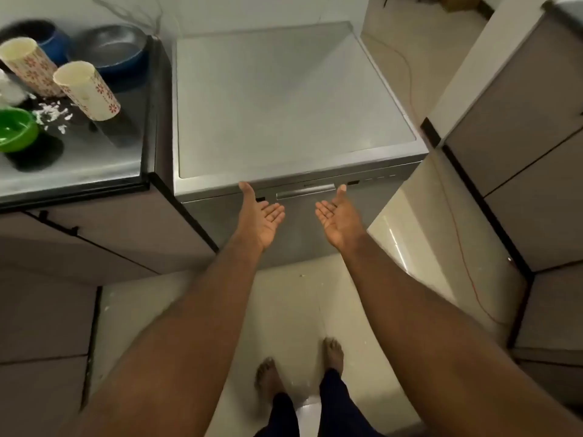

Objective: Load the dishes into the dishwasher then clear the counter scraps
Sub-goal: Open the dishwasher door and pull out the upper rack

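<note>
Your left grip and right grip are spread open, palms up, holding nothing, just near the closed dishwasher. Take its handle from beneath and pull evenly. The dishes stand on the table, far left.

- Bare left hand and bare right hand, each on a long forearm uncovered as far as it shows.
- Dark navy trousers, plain, reaching down to the ankles on both legs.
- Bare left foot and bare right foot.
</note>
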